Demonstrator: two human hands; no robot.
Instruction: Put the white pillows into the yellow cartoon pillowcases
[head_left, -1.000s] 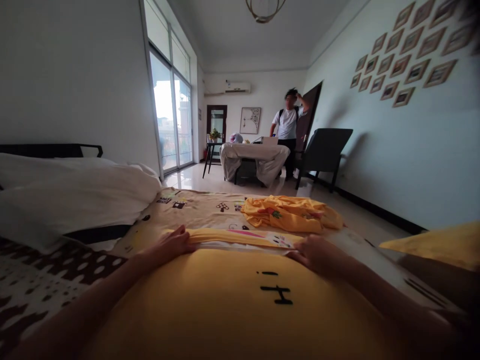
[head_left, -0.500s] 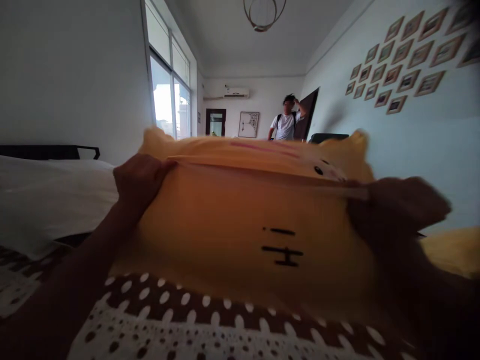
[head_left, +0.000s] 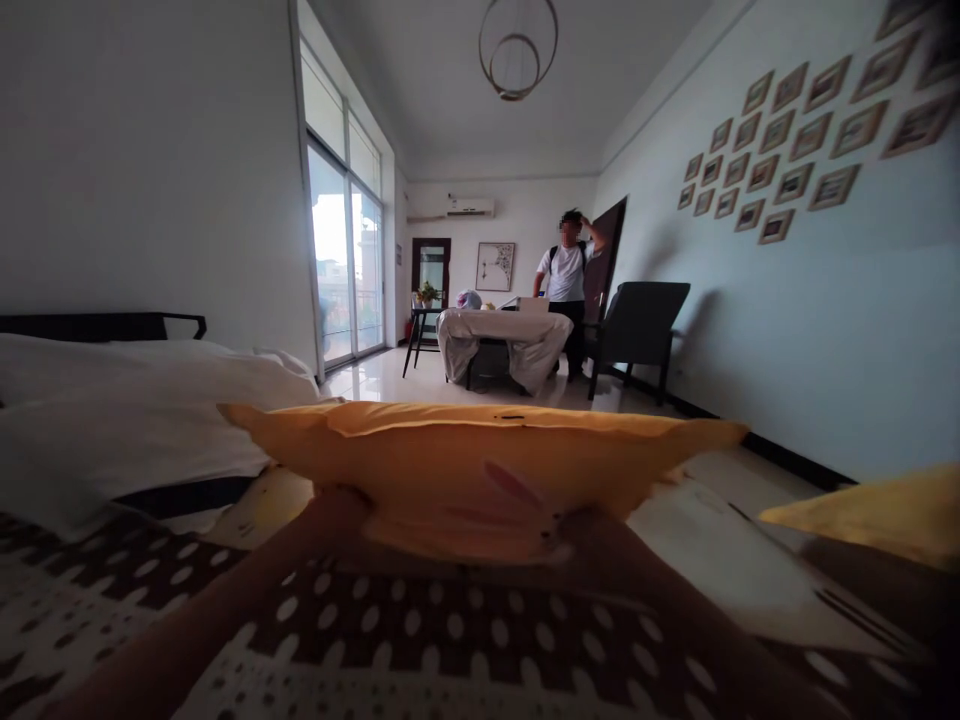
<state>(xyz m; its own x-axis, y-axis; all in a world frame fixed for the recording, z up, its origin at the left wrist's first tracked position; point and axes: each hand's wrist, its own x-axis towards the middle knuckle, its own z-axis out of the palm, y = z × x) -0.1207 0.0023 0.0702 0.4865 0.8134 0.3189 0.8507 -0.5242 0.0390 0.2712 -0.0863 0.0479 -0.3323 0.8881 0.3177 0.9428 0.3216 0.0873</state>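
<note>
A yellow pillow [head_left: 450, 470] with a pink rabbit-ear print stretches across the middle, tilted so its near face shows and its far edge lies flat and wide. My left hand [head_left: 341, 503] grips its left part, with the fingers sunk into the cloth and mostly hidden. On the other side my right hand [head_left: 600, 530] holds the right part, dark and blurred, its fingertips out of sight. Beneath the pillow is a brown and white spotted bed cover [head_left: 420, 630].
A white pillow [head_left: 135, 410] lies at left, and yellow cloth [head_left: 877, 515] at right. White bedding [head_left: 720, 560] spreads beside my right arm. Farther off are a cloth-covered table [head_left: 502, 330], a dark chair [head_left: 641, 335] and a standing person [head_left: 566, 270].
The pillow has dropped lower and flipped over, its rabbit print now facing me. Both hands have moved inward and down with it. The room beyond shows more.
</note>
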